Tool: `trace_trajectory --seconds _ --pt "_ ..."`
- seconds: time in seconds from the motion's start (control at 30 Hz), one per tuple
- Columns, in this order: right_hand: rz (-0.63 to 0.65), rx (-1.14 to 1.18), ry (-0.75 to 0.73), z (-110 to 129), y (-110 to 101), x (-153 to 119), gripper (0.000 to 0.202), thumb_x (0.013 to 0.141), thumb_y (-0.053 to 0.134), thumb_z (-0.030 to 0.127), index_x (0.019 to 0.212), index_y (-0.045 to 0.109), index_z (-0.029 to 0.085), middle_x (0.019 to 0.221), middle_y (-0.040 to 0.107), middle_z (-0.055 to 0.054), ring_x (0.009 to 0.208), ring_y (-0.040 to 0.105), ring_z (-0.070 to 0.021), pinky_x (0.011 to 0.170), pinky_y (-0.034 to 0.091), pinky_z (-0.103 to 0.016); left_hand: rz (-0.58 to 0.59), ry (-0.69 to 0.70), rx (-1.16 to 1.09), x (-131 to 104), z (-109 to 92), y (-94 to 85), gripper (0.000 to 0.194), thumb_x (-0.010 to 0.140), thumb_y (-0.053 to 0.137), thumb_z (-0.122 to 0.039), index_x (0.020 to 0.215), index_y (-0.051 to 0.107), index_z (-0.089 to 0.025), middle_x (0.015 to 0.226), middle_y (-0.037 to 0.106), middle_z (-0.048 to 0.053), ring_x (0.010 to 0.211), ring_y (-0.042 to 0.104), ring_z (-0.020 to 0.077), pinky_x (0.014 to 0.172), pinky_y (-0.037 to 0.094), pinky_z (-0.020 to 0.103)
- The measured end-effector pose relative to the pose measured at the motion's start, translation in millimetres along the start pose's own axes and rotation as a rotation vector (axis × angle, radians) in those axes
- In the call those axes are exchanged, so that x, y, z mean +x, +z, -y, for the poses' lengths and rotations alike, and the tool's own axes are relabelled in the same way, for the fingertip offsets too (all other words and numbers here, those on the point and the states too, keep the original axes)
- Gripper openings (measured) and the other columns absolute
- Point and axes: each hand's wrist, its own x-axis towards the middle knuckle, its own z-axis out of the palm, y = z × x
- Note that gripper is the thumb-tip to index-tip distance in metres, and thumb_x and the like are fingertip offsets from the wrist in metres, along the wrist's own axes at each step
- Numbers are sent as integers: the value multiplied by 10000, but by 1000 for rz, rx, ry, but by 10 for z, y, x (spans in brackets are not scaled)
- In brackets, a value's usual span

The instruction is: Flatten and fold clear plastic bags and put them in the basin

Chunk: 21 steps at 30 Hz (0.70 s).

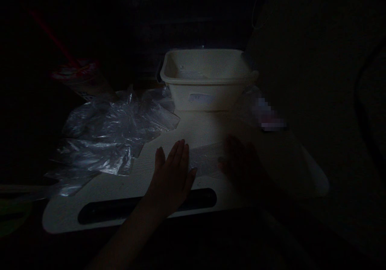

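Observation:
In dim light, my left hand lies flat near the front of a pale board, fingers stretched out. It rests at the left edge of a clear plastic bag spread flat on the surface. Across from it, my right hand is at the bag's right side, deep in shadow. Its fingers look extended, with nothing seen in them. A pile of crumpled clear plastic bags lies to the left of my left hand.
A cream plastic tub with a label stands at the back of the board. A cup with a red straw is at the back left. A blurred-out item lies right of the tub. A dark slot runs along the front edge.

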Motion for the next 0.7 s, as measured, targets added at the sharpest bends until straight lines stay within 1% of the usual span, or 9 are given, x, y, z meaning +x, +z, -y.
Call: trace_trajectory --seconds 0.13,0.23,0.3,0.4,0.47,0.53,0.6,0.7 --pt "-22 25 38 -14 30 -3 520 802 279 360 1190 352 23 1262 330 -216 1175 260 -301 922 194 -506 1 4 -8 -6 2 2 521 841 206 -332 1256 198 -17 1330 194 190 1230 125 263 928 119 537" --pt "-48 26 46 -33 59 -14 544 806 262 384 1217 306 30 1272 315 -211 1181 245 -297 916 218 -498 4 5 -5 -8 5 5 522 841 205 -335 1257 198 -20 1334 183 185 1232 115 259 930 114 534" --pt "-46 22 57 -37 67 -16 549 804 266 397 1216 307 36 1268 323 -209 1177 253 -299 917 227 -492 8 1 -6 -7 9 6 521 840 206 -334 1257 197 -22 1334 185 185 1231 120 258 931 113 533" --pt "-39 29 64 -28 72 -12 561 800 283 399 1201 321 8 1260 324 -227 1172 260 -313 926 223 -487 -1 0 -12 -5 11 11 519 841 205 -332 1259 194 -24 1333 189 185 1231 122 257 933 112 530" --pt "-61 63 72 -25 80 -9 561 802 284 396 1201 320 3 1265 314 -231 1178 247 -318 931 216 -492 -8 4 -18 -5 8 12 519 841 206 -335 1257 198 -25 1332 195 185 1231 123 258 934 113 528" --pt "-90 134 91 -37 87 -12 561 805 275 401 1214 307 19 1274 304 -221 1190 228 -310 939 212 -493 -6 6 -21 -4 5 11 518 839 207 -334 1255 204 -24 1329 202 186 1229 128 262 930 120 532" --pt "-96 249 145 -69 75 -24 568 810 258 409 1234 278 32 1285 293 -210 1195 227 -291 951 215 -481 0 7 -18 -3 5 7 516 839 204 -332 1253 208 -24 1329 201 188 1228 131 266 925 123 538" --pt "-99 497 308 -149 14 -59 559 822 225 422 1268 227 84 1299 293 -163 1188 269 -238 960 254 -437 5 11 -12 0 10 3 520 841 194 -332 1257 194 -19 1332 188 188 1230 123 263 925 119 539"
